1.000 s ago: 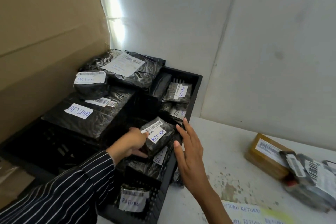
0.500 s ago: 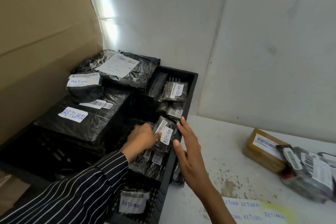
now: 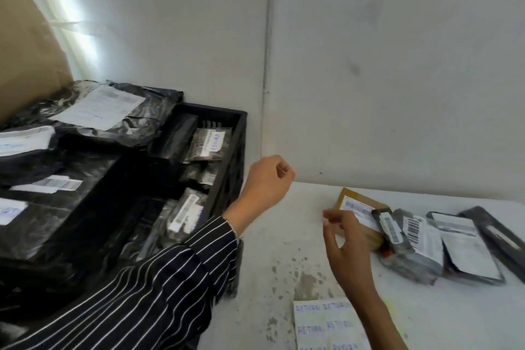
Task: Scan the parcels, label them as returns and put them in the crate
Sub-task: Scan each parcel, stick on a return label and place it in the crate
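The black crate at the left holds several black-wrapped parcels, some with RETURN labels; one small labelled parcel lies near its right wall. My left hand hovers just right of the crate, fingers loosely curled and holding nothing. My right hand is over the white table with its fingers spread in front of a brown box that carries a barcode label; I cannot tell if it touches the box. Beside the box lie a small black parcel and a grey bag.
Further right on the table lie a flat parcel with a white label and a long black one. A sheet of RETURN stickers lies at the near edge. Large black parcels fill the crate's left side. White walls close the back.
My left hand has let go of the small labelled parcel in the crate and lifted out to the right. My right hand has moved from the crate's edge across to the brown box.
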The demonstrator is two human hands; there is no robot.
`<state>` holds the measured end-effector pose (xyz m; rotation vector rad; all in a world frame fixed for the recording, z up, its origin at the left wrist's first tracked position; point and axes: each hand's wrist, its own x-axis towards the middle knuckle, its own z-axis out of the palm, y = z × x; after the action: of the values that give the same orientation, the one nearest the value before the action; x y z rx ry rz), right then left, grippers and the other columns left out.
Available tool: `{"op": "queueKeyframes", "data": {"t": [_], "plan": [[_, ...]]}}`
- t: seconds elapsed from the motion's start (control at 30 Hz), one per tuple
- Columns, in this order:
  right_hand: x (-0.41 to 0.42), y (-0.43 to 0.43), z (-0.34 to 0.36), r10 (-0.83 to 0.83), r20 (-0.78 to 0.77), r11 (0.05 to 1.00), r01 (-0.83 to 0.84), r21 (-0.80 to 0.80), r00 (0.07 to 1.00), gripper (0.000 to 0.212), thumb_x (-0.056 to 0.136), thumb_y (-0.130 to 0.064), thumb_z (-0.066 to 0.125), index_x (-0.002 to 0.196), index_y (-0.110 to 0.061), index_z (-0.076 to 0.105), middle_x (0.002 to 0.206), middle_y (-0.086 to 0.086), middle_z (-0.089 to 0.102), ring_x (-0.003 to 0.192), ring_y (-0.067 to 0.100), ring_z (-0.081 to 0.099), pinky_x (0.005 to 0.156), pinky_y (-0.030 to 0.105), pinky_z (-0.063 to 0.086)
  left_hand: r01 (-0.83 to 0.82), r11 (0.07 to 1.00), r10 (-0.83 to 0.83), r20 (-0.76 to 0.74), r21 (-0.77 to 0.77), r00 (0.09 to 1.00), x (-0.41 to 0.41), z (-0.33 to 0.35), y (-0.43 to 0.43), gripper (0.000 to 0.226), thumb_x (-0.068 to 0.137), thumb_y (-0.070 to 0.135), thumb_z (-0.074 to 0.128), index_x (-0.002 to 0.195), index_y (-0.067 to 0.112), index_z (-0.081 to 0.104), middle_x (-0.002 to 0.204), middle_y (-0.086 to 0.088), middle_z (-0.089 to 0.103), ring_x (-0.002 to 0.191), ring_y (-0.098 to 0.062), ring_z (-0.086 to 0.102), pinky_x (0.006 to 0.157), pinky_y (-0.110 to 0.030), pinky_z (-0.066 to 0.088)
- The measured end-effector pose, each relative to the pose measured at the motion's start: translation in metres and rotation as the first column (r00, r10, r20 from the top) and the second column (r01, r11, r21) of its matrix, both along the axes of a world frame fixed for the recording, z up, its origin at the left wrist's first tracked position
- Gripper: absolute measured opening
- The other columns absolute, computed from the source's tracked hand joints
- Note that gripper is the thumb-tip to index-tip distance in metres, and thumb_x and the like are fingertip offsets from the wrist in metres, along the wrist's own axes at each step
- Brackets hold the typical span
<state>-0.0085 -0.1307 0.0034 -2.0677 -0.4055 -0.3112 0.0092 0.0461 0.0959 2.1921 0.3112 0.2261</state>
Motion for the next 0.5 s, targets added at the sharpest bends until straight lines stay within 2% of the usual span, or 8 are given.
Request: {"op": "queueKeyframes", "data": {"t": [0.1, 0.17, 0.3, 0.4, 0.5], "plan": [[0.04, -0.045, -0.026, -0.103, -0.016, 0.964, 0.096, -0.246, 0.995, 0.013, 0.087, -0.008, 0.06, 0.099, -0.008, 0.061, 0.098, 0.008, 0.062, 0.094, 0.03, 0.059, 0.079, 0.039, 0.046, 0.044, 0.996, -0.052, -0.117, -0.072, 0.992, 0.033, -0.031, -0.029, 0.01, 0.091, 0.021, 0.058, 0.084, 0.014, 0.06, 0.087, -0.003, 0.062, 0.083, -0.018, 0.056, 0.067, -0.019, 0.037], [0.071, -0.069, -0.038, -0.168, -0.105, 0.908, 0.113, -0.404, 0.98, 0.02, 0.085, -0.006, 0.064, 0.104, -0.003, 0.062, 0.105, 0.017, 0.061, 0.099, 0.037, 0.056, 0.084, 0.044, 0.044, 0.045, 0.993, -0.066, -0.205, -0.107, 0.976, 0.053, -0.055, -0.045, 0.014, 0.092, 0.024, 0.057, 0.091, 0.011, 0.06, 0.102, -0.007, 0.064, 0.094, -0.02, 0.057, 0.072, -0.021, 0.039], [0.137, -0.096, -0.051, -0.214, -0.169, 0.781, 0.065, -0.621, 0.962, 0.037, 0.091, -0.024, 0.048, 0.122, -0.004, 0.053, 0.122, 0.018, 0.054, 0.109, 0.034, 0.049, 0.092, 0.041, 0.036, 0.043, 0.987, -0.102, -0.396, -0.155, 0.913, 0.087, -0.102, -0.077, 0.033, 0.094, 0.028, 0.054, 0.122, 0.009, 0.054, 0.13, -0.01, 0.051, 0.116, -0.024, 0.05, 0.088, -0.026, 0.042], [0.179, -0.107, -0.057, -0.272, -0.186, 0.603, 0.016, -0.797, 0.944, 0.042, 0.096, -0.028, 0.041, 0.132, -0.006, 0.042, 0.132, 0.015, 0.047, 0.118, 0.031, 0.045, 0.098, 0.039, 0.032, 0.018, 0.978, -0.123, -0.509, -0.206, 0.852, 0.105, -0.134, -0.1, 0.051, 0.096, 0.031, 0.052, 0.141, 0.01, 0.037, 0.143, -0.013, 0.04, 0.126, -0.029, 0.045, 0.098, -0.034, 0.045], [0.209, -0.116, -0.072, -0.346, -0.27, 0.48, -0.078, -0.874, 0.899, 0.041, 0.097, -0.034, 0.034, 0.126, -0.005, 0.044, 0.127, 0.016, 0.051, 0.118, 0.033, 0.047, 0.106, 0.042, 0.024, -0.055, 0.941, -0.154, -0.57, -0.333, 0.807, 0.113, -0.163, -0.121, 0.061, 0.097, 0.038, 0.049, 0.147, 0.012, 0.025, 0.148, -0.01, 0.034, 0.128, -0.03, 0.043, 0.094, -0.037, 0.048]]}}
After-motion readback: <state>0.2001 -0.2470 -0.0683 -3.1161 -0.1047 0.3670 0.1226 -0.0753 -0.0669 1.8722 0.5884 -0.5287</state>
